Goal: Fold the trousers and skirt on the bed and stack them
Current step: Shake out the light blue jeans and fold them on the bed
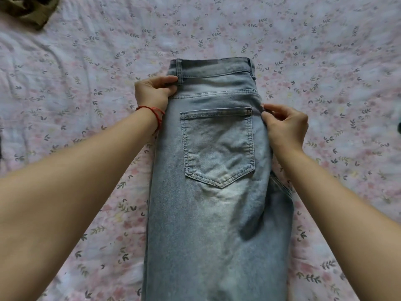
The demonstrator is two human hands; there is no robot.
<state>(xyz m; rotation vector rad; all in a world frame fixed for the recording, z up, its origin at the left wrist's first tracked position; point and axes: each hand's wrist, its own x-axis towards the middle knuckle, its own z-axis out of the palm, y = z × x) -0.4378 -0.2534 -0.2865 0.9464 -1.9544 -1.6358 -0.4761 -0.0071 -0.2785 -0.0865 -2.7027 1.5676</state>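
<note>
Light blue jeans (217, 203) lie on the bed, folded lengthwise in half, waistband away from me and one back pocket facing up. The legs run off the bottom of the view. My left hand (153, 92), with a red string on its wrist, grips the jeans' left edge just under the waistband. My right hand (285, 127) pinches the right edge beside the top of the pocket. A dark olive garment (28, 9) lies bunched at the top left corner; whether it is the skirt I cannot tell.
The bed sheet (86, 72) is pink with a small leaf and flower print, slightly wrinkled, and spreads around the jeans on all sides. A dark object (398, 128) shows at the right edge.
</note>
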